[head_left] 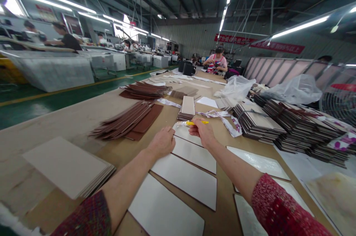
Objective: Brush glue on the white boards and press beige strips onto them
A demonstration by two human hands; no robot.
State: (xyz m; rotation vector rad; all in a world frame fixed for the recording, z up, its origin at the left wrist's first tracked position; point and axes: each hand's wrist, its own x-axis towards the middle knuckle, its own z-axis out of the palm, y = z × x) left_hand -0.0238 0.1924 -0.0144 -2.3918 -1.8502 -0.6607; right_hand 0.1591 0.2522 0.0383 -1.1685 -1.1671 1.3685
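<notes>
My right hand (200,131) is closed around a brush with a yellow handle (205,122). Its pale bristle end points left, over the far white panel (187,132). At that panel's left edge is my left hand (164,140), fingers curled together and gripping the edge; the fingertips are partly hidden. Nearer to me, several more white panels (185,178) with dark edges lie in an overlapping row. Just beyond the hands stands a small stack of narrow beige pieces (187,106). To the right of my right forearm lie glossy, wet-looking panels (258,161).
Fanned brown sheets (122,121) lie left, with a stack of beige boards (69,165) nearer. Bundled dark-edged boards (258,123), clear plastic bags (294,89) and a fan (339,104) are on the right. Another person (217,61) works at the table's far end.
</notes>
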